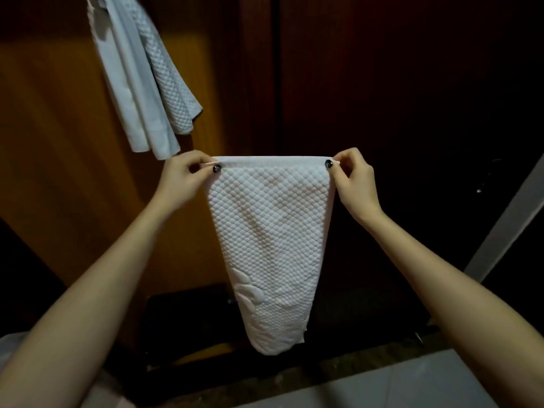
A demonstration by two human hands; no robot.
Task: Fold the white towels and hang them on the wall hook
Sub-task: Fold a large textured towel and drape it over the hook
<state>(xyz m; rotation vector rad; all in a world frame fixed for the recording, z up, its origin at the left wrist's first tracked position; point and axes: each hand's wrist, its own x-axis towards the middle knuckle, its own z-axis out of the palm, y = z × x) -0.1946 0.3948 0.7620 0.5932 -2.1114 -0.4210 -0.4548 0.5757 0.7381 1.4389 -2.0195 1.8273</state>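
A white quilted towel [269, 231] hangs folded in front of me, its top edge stretched level between both hands. My left hand [182, 178] pinches the top left corner and my right hand [354, 181] pinches the top right corner. The lower end of the towel dangles free above the floor. Several white towels [147, 78] hang against the brown wooden wall at the upper left; the hook that holds them is out of the frame.
A brown wooden wall or door [59, 142] fills the left and a darker panel [412, 83] the right. A dark box-like object [188, 319] stands low by the wall. Pale floor tiles [412, 384] and a grey frame strip [506, 219] lie at the lower right.
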